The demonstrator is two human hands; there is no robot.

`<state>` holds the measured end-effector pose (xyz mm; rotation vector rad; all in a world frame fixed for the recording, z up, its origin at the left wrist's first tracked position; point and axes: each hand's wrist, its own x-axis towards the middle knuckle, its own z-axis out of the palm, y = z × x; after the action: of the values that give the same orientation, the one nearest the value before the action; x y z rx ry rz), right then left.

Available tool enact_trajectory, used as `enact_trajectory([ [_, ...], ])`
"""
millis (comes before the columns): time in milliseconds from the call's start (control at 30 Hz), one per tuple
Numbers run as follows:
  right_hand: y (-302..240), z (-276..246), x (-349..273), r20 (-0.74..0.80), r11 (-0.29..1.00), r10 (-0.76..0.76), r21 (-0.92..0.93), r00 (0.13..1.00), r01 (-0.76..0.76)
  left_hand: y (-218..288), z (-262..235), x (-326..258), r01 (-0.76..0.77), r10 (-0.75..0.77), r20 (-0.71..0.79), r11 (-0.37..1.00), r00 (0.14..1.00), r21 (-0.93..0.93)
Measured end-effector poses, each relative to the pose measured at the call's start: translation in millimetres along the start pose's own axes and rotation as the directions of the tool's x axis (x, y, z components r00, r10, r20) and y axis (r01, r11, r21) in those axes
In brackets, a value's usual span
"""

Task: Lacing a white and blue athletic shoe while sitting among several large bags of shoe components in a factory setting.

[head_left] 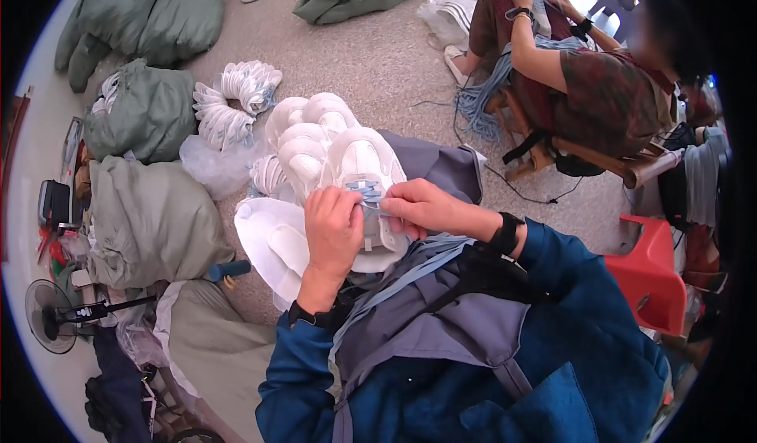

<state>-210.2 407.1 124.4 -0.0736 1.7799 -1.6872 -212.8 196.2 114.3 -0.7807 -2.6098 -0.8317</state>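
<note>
A white sneaker (pixel 364 153) lies in front of me, its toe pointing away. Light-blue shoelace (pixel 362 187) crosses the lower part of its tongue area. My left hand (pixel 332 226) is closed at the left side of the lacing, thumb and fingers pinching the lace. From the right, my right hand (pixel 424 205) also pinches the lace, its fingertips beside the eyelets. More white sneakers (pixel 302 147) sit bunched just beyond and left of this one. A bundle of loose blue laces (pixel 410 263) hangs across my grey apron (pixel 441 325).
White shoe parts (pixel 229 100) stand in curved rows on the floor. Green sacks (pixel 150 214) line the left side, near a small fan (pixel 54 315). A co-worker (pixel 607 88) sits at the upper right. A red plastic stool (pixel 648 273) stands at my right.
</note>
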Motion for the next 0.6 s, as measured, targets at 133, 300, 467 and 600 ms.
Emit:
enact_trajectory([
  [133, 19.2, 2.6, 13.1, -0.07, 0.836, -0.492, -0.318, 0.868, 0.448, 3.2, 1.8, -1.6, 0.008, -0.008, -0.047, 1.0, 0.999, 0.004],
  [300, 18.0, -8.8, -1.4, 0.153, 0.213, -0.801, -0.831, 0.579, 0.514, 4.7, -16.8, -4.2, 0.176, -0.19, -0.051, 0.964, 0.98, -0.201],
  [467, 32.3, 22.7, -24.0, 0.314, 0.331, -0.657, -0.696, 0.685, 0.637, 8.9, -25.5, 16.0, 0.062, -0.054, 0.08, 0.993, 0.995, -0.101],
  [600, 34.8, 15.5, -20.8, 0.223, 0.471, -0.644, -0.638, 0.732, 0.609, 14.8, -20.7, 17.3, -0.099, 0.033, 0.335, 0.978, 0.942, 0.183],
])
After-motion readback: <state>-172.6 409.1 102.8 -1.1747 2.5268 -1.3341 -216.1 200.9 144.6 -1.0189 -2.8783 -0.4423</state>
